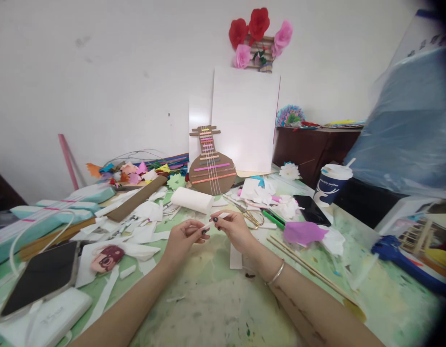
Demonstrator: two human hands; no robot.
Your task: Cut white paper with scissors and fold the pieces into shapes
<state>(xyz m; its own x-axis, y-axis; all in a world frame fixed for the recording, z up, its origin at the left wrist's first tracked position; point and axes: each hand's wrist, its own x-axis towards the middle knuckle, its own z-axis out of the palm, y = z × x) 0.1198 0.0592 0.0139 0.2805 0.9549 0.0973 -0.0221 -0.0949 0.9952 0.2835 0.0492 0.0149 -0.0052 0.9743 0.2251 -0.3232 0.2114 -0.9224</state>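
My left hand (184,241) and my right hand (237,232) meet over the middle of the table. Between their pinched fingertips is a small white paper strip (207,225), partly hidden by the fingers. Just beyond them lies a white paper roll (192,200). Below my right hand, a flat white strip (236,258) rests on the table. A pair of gold-handled scissors (254,220) is near my right fingers, with a green pen (273,219) beside it.
Paper scraps (146,212) cover the left side. A phone (40,277) rests on a white power bank (63,308). At the back stands a cardboard lute (212,180). To the right are a coffee cup (331,185), another phone (312,210), thin sticks (313,270) and blue tape dispenser (407,260).
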